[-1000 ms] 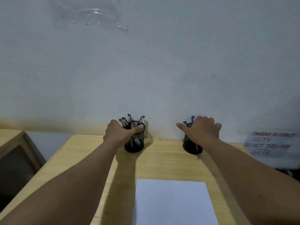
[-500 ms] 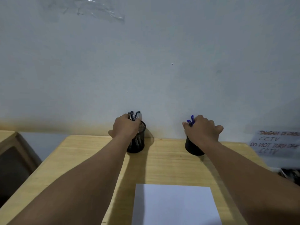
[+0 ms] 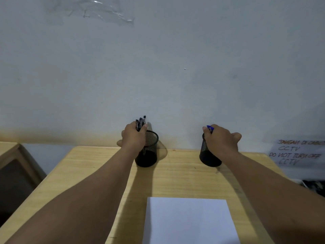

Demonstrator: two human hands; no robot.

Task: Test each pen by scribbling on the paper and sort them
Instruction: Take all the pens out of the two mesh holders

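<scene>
Two black mesh pen cups stand at the far edge of the wooden desk, against the wall. My left hand point(image 3: 134, 138) is closed around a bunch of black pens point(image 3: 140, 122), lifted partly out of the left cup point(image 3: 149, 152). Over the right cup point(image 3: 206, 155), my right hand point(image 3: 220, 140) grips blue pens point(image 3: 210, 128), whose tips show above my fingers. A blank white sheet of paper point(image 3: 190, 221) lies on the desk close to me, between my forearms.
The desk point(image 3: 181, 178) ends at a grey-white wall. A paper notice about CCTV point(image 3: 297, 152) hangs on the wall at the right. A lower wooden piece of furniture point(image 3: 10, 155) stands left of the desk.
My left hand has closed on the black pens and raised them, so the left cup's mouth now shows. My right hand has curled tighter over the blue pens.
</scene>
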